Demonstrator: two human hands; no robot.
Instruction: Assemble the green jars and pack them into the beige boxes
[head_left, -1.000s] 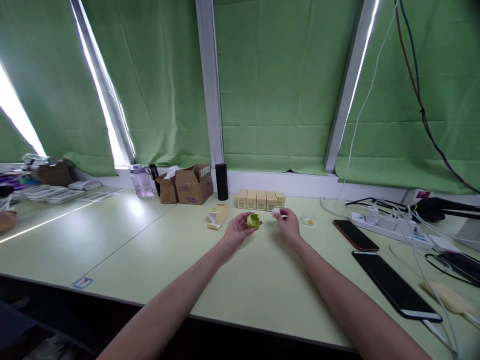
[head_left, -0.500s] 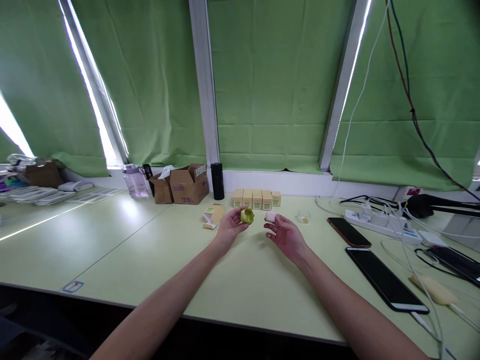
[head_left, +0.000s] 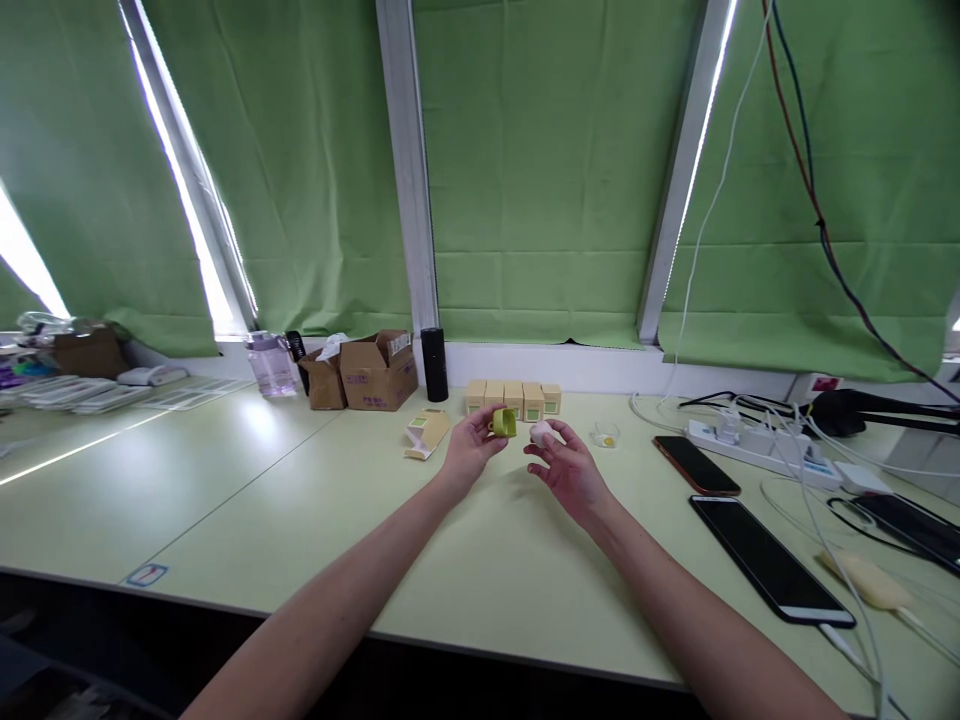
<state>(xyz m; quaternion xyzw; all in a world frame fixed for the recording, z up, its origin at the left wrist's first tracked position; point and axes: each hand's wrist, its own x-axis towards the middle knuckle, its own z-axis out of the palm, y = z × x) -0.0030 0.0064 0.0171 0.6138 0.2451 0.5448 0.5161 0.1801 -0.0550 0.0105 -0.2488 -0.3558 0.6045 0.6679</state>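
Observation:
Above the table, my left hand [head_left: 471, 446] is closed round a small green cup-like case [head_left: 505, 422], hollow, with its opening turned to the right. A little to the right, my right hand [head_left: 564, 462] pinches a small pale pink rounded piece [head_left: 541, 433] between thumb and fingertips. A short gap separates the two pieces. Behind my hands stands a row of several small tan boxes [head_left: 514, 398]. An opened, flattened tan carton [head_left: 427, 433] lies left of my left hand. Right of my right hand sits a small clear plastic tray [head_left: 604, 436] with something yellow in it.
A black cylinder [head_left: 433, 364] and cardboard boxes [head_left: 377, 372] stand at the back left, beside a purple bottle [head_left: 271, 364]. To the right lie two phones [head_left: 769, 556], [head_left: 696, 465], a white power strip [head_left: 765, 452] and loose cables. The table's front edge [head_left: 525, 668] runs below my arms.
My left hand has turned the green case so that its opening faces right, and moved it slightly right and up. The pink piece has tilted a little in my right hand.

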